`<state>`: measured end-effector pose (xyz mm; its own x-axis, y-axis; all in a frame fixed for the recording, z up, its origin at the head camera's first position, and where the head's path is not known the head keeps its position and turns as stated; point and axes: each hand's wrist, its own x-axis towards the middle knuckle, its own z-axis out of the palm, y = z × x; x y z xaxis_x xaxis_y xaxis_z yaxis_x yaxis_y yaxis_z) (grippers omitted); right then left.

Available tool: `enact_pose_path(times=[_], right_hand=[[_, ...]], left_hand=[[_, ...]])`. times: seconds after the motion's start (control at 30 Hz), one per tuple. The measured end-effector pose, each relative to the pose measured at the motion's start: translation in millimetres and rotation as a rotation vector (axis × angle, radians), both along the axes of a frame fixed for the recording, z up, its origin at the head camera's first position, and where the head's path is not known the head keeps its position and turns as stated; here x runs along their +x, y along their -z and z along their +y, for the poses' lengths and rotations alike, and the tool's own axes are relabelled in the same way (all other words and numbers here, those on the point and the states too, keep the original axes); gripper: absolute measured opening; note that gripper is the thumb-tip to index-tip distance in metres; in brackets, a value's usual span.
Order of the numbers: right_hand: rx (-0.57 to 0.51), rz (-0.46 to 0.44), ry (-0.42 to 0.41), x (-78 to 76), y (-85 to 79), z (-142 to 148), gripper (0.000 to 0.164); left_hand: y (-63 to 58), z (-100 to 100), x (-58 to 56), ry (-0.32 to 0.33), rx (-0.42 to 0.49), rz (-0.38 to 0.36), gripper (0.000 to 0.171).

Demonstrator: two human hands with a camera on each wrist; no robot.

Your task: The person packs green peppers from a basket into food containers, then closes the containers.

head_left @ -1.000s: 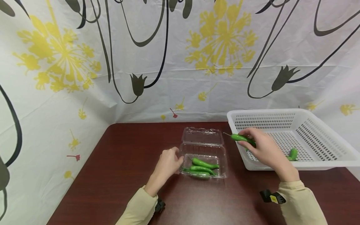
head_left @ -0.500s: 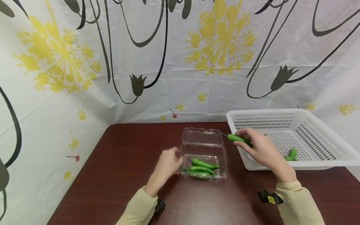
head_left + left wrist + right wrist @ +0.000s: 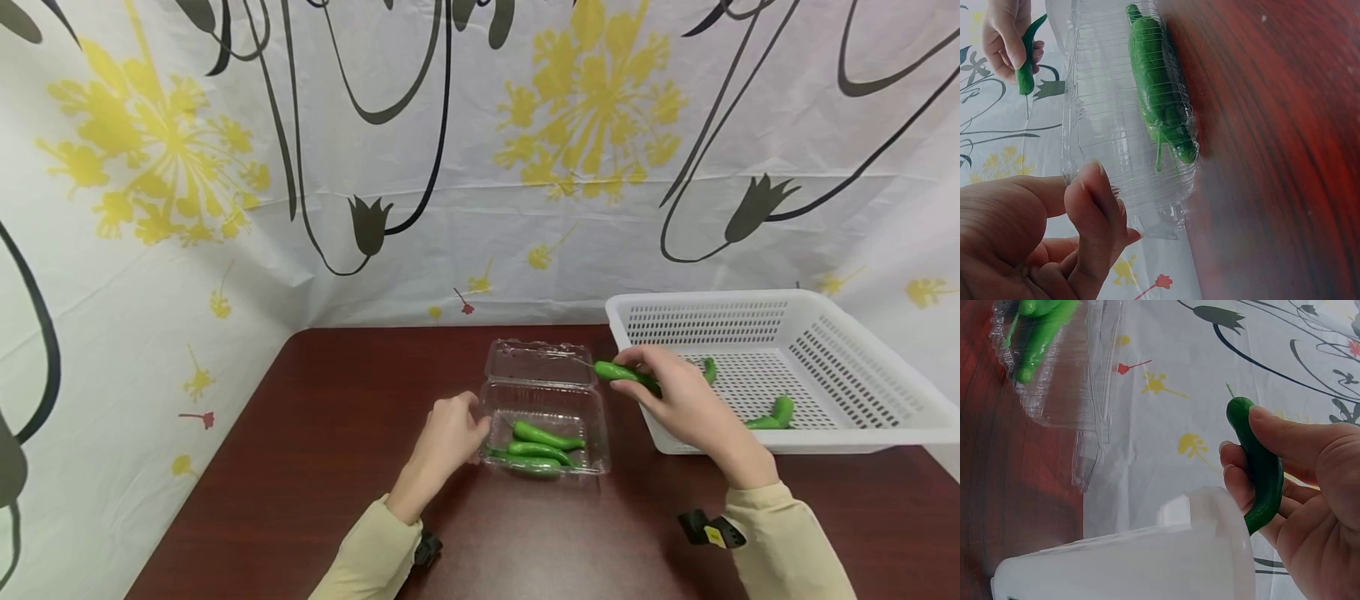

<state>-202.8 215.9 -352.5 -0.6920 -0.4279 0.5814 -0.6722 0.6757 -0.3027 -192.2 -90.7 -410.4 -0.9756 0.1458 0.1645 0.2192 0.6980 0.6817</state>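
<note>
My right hand [image 3: 681, 407] pinches a green chili pepper [image 3: 613, 372] between thumb and fingers, its thin stem pointing left. The pepper is raised near the left rim of a white basket [image 3: 840, 437]. In the right wrist view the held pepper [image 3: 1260, 462] looks curved, with the thumb across it. My left hand [image 3: 444, 433] grips the left edge of a clear plastic clamshell box [image 3: 534, 398]; the left wrist view shows thumb and fingers [image 3: 1094, 206] at its rim. Several green peppers [image 3: 547, 437] lie crosswise in the box, whose lid [image 3: 540, 364] is folded back.
Inside the slotted basket lie a few more green peppers [image 3: 782, 410], partly hidden by the right hand and front wall. The box and basket stand on a dark red wooden table [image 3: 360, 400]. A white patterned cloth [image 3: 465, 150] hangs behind it.
My right hand has moved slightly left with the pepper, toward the box. More of the peppers in the basket show now. My left hand and the box keep their place.
</note>
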Motion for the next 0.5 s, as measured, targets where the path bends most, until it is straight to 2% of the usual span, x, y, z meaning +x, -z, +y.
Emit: enact_pose_path(times=[0.2,0.5], right_hand=[[-0.010,-0.041,-0.018,1.3,-0.6,-3.6,0.028],[-0.017,-0.032,-0.052,0.7,1.5,-8.8,0.030]], left_hand=[[-0.5,0.6,0.2,0.001,0.009,0.001,0.031],[-1.2,0.3,0.5,-0.002,0.004,-0.004,0.032]])
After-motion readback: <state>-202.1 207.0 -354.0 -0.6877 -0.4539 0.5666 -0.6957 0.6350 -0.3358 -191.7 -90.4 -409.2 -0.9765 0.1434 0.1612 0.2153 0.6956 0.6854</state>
